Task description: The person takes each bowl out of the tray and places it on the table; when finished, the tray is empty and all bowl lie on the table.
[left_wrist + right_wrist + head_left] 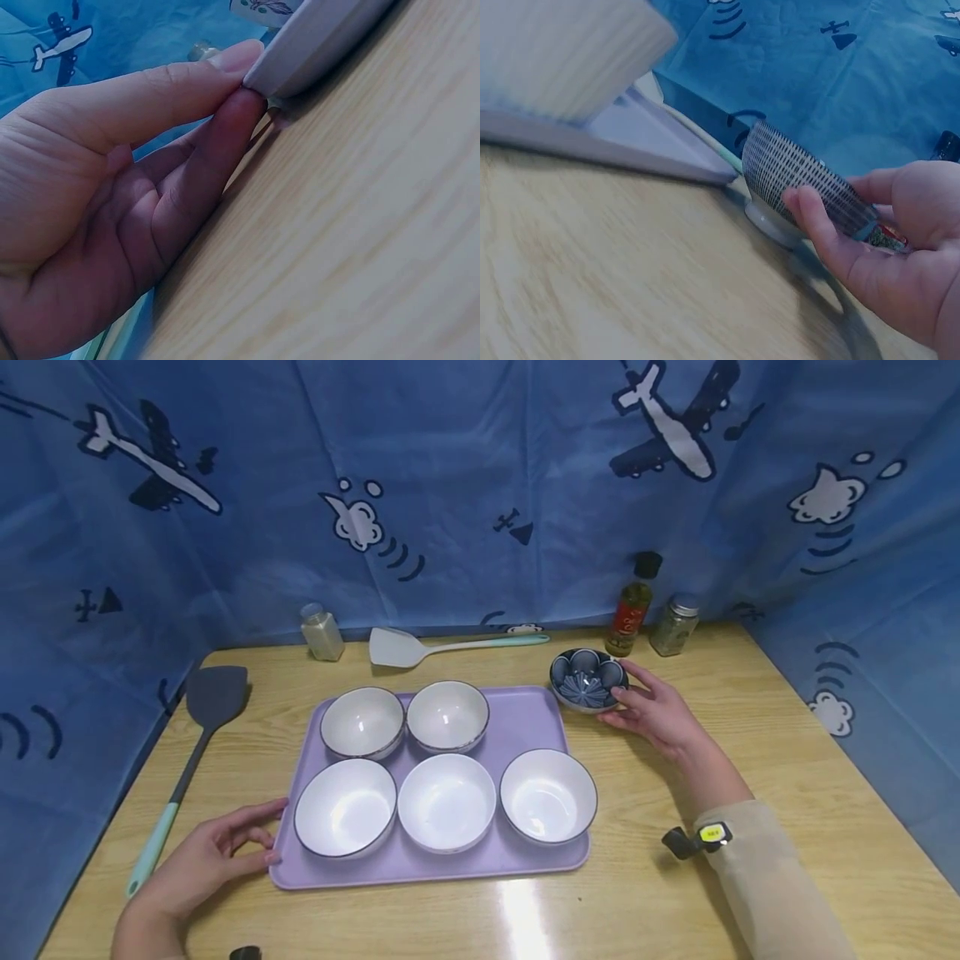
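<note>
My right hand [652, 710] grips a small dark blue patterned bowl [584, 682] by its right side, just past the tray's back right corner. The right wrist view shows the bowl's dashed outer wall [791, 176] and pale foot, tilted close over the table. With thumb and finger, my left hand [213, 860] pinches the left rim of a lilac tray [517, 714]. On the tray stand several white dark-rimmed bowls: a front row with a left bowl [346, 807], a middle bowl [447, 802] and a right bowl [549, 796], and two more bowls [447, 717] behind.
A dark spatula [216, 697] with a mint handle lies along the left edge. Behind the tray lie a white spatula [397, 648] and a shaker jar [322, 633]. A sauce bottle [630, 614] and a spice jar [675, 625] stand behind the blue bowl, before a blue curtain [450, 485].
</note>
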The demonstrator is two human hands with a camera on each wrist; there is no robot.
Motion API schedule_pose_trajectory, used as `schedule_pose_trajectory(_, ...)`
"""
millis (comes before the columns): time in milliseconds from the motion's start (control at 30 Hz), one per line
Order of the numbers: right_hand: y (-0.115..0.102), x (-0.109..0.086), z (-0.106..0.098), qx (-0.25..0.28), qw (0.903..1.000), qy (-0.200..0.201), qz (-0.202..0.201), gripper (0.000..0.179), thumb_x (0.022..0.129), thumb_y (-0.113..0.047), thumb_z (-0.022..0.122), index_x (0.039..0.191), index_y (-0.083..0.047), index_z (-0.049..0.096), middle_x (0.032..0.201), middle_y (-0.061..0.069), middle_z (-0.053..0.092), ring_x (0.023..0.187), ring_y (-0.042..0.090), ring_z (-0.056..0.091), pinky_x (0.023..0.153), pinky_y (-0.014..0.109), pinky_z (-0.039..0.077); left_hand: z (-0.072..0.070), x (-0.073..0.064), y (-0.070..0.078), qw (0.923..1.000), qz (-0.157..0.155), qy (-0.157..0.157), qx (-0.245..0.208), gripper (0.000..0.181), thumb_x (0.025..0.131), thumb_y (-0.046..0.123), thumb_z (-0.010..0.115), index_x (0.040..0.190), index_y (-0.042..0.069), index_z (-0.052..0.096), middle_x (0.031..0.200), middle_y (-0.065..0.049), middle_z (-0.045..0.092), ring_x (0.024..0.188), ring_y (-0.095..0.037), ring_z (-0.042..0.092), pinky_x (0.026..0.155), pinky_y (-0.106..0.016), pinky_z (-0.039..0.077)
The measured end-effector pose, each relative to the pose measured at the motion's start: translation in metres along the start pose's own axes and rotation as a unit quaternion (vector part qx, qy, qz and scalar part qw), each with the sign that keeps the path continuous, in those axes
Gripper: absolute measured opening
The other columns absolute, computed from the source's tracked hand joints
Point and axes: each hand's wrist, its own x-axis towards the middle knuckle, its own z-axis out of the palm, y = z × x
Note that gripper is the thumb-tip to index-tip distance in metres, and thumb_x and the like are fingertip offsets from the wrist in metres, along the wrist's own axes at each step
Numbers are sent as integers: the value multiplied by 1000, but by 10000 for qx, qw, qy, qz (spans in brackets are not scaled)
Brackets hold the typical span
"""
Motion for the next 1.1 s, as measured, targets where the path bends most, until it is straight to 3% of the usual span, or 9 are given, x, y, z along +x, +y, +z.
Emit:
schedule_pose_trajectory(367, 1, -2, -6, -319, 9995, -29, -51, 73, 103, -24, 56, 162, -20, 13, 144, 29, 36, 86, 15, 74, 85, 30, 58, 0, 0, 1, 9999, -84, -35, -89, 75, 85, 25, 80, 149, 9, 46, 117, -9, 66, 96, -12, 64, 85, -14, 48)
schedule_pose_trajectory(633, -18, -9, -12, -595, 9980, 97, -194, 77, 101, -30, 59, 162, -18, 13, 161, 25, 22, 85, 15, 73, 81, 30, 58, -1, 0, 1, 10000, -15, -7, -27, 75, 84, 25, 80, 149, 8, 45, 113, -10, 68, 96, -11, 65, 85, -13, 47)
schedule_pose_trajectory(833, -32, -16, -10, -677, 9971, 51, -355, 77, 100, -30, 60, 161, -18, 15, 162, 24, 21, 86, 16, 74, 81, 31, 59, -1, 3, 0, 9999, 146, -36, -55, 72, 86, 22, 79, 149, 7, 45, 113, -8, 67, 95, -10, 64, 85, -14, 48)
schedule_pose_trajectory(1100, -43, -28, -1, -806, 9948, -56, -626, 73, 99, -27, 63, 160, -19, 23, 160, 26, 25, 86, 20, 74, 81, 33, 59, 0, 0, 0, 10000, 22, -72, -27, 73, 86, 24, 79, 149, 7, 45, 118, -5, 67, 96, -10, 65, 84, -15, 48)
